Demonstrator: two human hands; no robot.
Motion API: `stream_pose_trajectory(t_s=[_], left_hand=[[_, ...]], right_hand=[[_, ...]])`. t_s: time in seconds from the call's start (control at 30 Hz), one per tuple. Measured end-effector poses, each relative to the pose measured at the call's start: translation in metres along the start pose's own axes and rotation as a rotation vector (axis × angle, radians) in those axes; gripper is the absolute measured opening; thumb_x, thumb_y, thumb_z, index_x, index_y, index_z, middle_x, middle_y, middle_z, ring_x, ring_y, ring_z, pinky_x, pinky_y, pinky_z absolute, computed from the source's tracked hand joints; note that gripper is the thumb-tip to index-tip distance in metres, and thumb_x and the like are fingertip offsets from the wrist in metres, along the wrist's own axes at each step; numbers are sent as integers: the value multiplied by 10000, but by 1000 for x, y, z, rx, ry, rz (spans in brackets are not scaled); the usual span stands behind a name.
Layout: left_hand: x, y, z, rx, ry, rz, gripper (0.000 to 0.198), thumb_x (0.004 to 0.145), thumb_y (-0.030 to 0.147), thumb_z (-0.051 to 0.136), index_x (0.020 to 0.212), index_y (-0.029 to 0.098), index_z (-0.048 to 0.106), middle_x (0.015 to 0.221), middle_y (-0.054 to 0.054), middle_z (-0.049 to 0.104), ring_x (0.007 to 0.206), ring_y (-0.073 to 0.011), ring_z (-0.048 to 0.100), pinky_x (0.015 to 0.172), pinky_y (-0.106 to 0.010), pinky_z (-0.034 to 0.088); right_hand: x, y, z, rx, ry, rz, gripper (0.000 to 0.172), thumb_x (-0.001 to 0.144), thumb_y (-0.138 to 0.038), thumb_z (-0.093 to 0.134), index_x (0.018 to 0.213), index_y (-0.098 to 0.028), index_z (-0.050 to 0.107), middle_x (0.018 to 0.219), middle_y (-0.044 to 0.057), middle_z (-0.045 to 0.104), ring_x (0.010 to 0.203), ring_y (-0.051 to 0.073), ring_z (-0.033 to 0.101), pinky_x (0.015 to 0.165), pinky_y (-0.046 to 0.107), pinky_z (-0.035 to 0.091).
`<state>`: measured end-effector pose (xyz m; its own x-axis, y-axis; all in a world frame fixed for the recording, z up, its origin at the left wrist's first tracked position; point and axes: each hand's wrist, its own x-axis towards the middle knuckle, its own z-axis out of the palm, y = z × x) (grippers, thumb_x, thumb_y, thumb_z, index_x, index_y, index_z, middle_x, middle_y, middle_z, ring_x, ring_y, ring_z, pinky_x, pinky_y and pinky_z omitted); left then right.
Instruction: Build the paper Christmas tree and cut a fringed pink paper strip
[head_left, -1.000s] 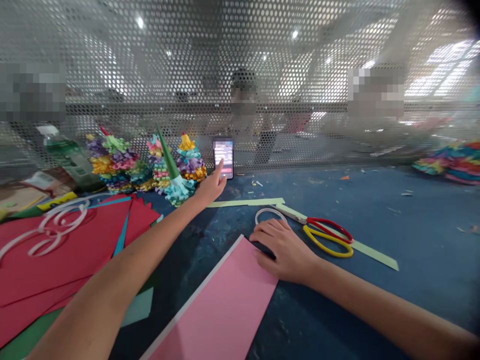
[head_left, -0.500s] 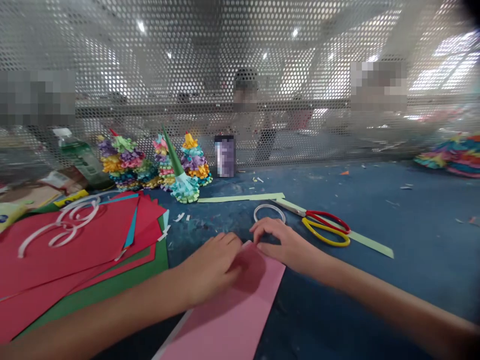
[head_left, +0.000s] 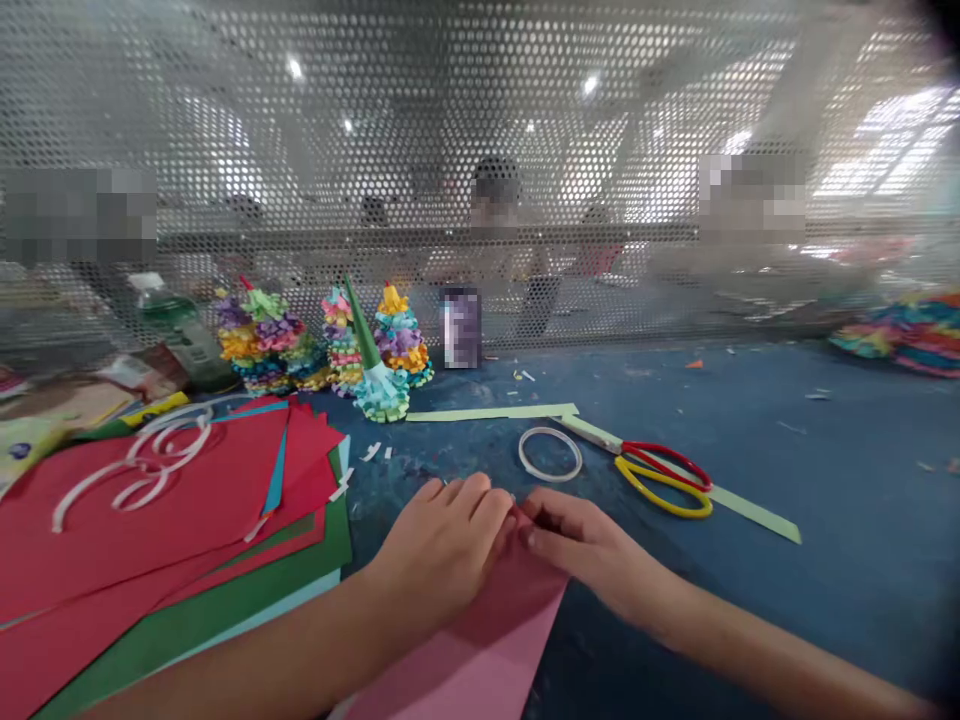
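Head view, pink paper sheet point(head_left: 480, 640) pinched at its tip between fingers of left hand point(head_left: 442, 545) and right hand point(head_left: 592, 550), fingers pressed together, clear ring point(head_left: 550, 454) and scissors point(head_left: 660, 480) just beyond the fingertips, red paper stack point(head_left: 210, 510) left of them

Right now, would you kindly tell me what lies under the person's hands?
A pink paper sheet lies under the left hand and the right hand. The hands cover its top end, so that part cannot be seen.

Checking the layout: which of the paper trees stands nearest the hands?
The tree with the bare green cone top, teal frills at its base. It stands in front of the others, which are frilled to their tips.
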<state>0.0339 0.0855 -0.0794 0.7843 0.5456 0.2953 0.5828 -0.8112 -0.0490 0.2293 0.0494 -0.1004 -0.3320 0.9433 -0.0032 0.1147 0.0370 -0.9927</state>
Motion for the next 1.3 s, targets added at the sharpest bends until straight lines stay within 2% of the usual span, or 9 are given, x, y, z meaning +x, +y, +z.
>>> stream_pose_trajectory(t_s=[0.33, 0.47, 0.57, 0.73, 0.93, 1.03, 1.17, 1.23, 1.3], left_hand=[[-1, 13, -25, -142, -114, -136, 237, 1031, 300, 313, 1007, 201, 528, 902, -43, 680, 797, -237, 672, 652, -338, 454], [-2, 11, -37, -428, -244, -314, 228, 1011, 380, 368, 1100, 235, 520, 897, -11, 705, 729, -206, 666, 597, -295, 414], [-1, 7, -39, -598, -287, -361, 202, 987, 380, 408, 1066, 247, 538, 821, 19, 683, 713, -182, 632, 589, -275, 378], [-1, 5, -36, -704, -318, -419, 159, 954, 370, 452, 1000, 250, 545, 723, 47, 625, 660, -162, 572, 561, -271, 318], [-1, 7, -41, -736, -322, -430, 78, 925, 341, 479, 931, 266, 498, 664, 77, 569, 614, -144, 525, 529, -274, 283], [-2, 9, -49, -751, -324, -432, 75, 925, 343, 481, 914, 270, 492, 662, 85, 567, 603, -137, 517, 521, -274, 284], [-3, 11, -60, -700, -329, -436, 182, 942, 430, 450, 1012, 276, 519, 725, 55, 592, 658, -160, 545, 554, -280, 323], [-1, 5, -62, -638, -315, -417, 273, 934, 484, 452, 1060, 259, 541, 860, 12, 625, 739, -180, 570, 606, -292, 361], [1, -6, -58, -596, -351, -405, 315, 928, 510, 449, 1013, 234, 575, 950, -23, 638, 797, -199, 586, 644, -304, 382]], right_hand=[[-11, -14, 6, -82, 34, -31, 280, 938, -447, 522, 894, -183, 604, 822, 9, 563, 760, 146, 482, 663, 265, 373], [-10, -21, 9, 112, 30, 87, 334, 852, -519, 625, 862, -187, 601, 790, -11, 560, 715, 127, 493, 662, 254, 385], [-7, -25, 10, 149, 30, 180, 354, 805, -527, 673, 845, -177, 632, 800, -7, 586, 742, 128, 519, 727, 261, 398], [-9, -18, 11, 99, -5, 113, 313, 862, -494, 620, 869, -181, 625, 794, -9, 575, 742, 127, 513, 697, 251, 389], [-17, -20, 15, -173, 36, -7, 176, 934, -314, 512, 870, -191, 621, 757, -17, 557, 706, 122, 472, 628, 238, 355], [-20, -25, 19, -202, 47, -38, 147, 925, -281, 514, 873, -194, 620, 760, -15, 573, 712, 125, 489, 634, 237, 368], [-21, -27, 19, -136, 94, -77, 183, 932, -351, 529, 885, -202, 625, 786, -7, 600, 714, 126, 523, 624, 230, 393], [-17, -25, 13, -134, 185, -73, 228, 931, -407, 528, 886, -202, 619, 774, -3, 606, 688, 129, 540, 600, 231, 408], [-9, -20, 1, -247, 288, -70, 261, 943, -431, 488, 914, -202, 609, 762, 3, 614, 652, 137, 556, 565, 238, 425]])
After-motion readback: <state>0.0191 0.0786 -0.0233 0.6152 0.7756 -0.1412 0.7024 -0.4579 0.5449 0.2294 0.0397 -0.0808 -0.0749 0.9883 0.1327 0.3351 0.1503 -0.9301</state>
